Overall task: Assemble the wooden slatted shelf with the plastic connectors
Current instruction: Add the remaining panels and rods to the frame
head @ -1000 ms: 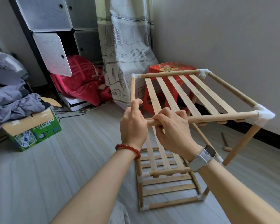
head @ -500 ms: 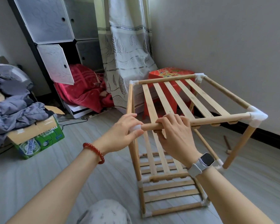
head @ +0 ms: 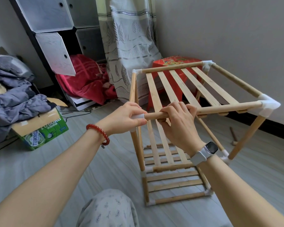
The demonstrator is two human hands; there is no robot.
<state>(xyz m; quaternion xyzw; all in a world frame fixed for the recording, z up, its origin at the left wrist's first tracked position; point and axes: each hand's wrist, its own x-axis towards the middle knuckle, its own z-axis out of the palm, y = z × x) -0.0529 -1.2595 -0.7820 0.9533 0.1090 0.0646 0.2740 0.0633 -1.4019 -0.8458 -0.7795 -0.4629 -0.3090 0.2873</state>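
I see the left hand (head: 129, 117) pinching the white connector (head: 138, 116) directly left of the front rail (head: 202, 110), whose horizontal axis enters it, right hand (head: 177, 122) curled around that rail.

From my feed the room is evenly lit by soft daylight, which seems to filter through the curtain (head: 128, 46) at the back; nothing is blown out. The grey wall (head: 228, 30) reads flat and shadowless, while the floor (head: 105, 161) carries only faint, diffuse shadows under the shelf frame (head: 195, 89). A mild sheen lies on the floorboards. The wide lens bends straight lines near the edges, and the cabinet (head: 56, 22) leans inward. Focus is fair at centre; the corners look soft and slightly smeared.
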